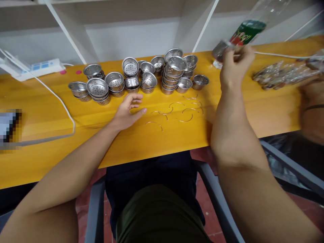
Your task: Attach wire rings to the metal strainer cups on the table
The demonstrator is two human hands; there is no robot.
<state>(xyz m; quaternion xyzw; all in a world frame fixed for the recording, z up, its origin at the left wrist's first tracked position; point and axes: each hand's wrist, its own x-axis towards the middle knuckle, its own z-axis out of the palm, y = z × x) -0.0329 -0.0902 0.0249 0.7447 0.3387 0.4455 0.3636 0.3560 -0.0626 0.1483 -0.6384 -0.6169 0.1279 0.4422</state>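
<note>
My right hand (pixel 236 60) is raised at the right, in front of a plastic bottle. Its fingers are closed on a small metal cup (pixel 220 50), which is blurred. My left hand (pixel 130 109) holds nothing, with its fingers apart just above the table. Thin curved wires (pixel 187 118) lie scattered to the right of that hand. Behind them stand several perforated metal cups, some single and some nested in stacks, such as a tall stack (pixel 174 69) and a lower stack (pixel 98 88) at the left.
The clear bottle (pixel 249 32) with a green label stands against the shelf. Packets in clear plastic (pixel 286 74) lie at the right, near another person's arm (pixel 312 108). A white power strip (pixel 42 69) and a cable (pixel 55 94) are at the left on the yellow table (pixel 152 148).
</note>
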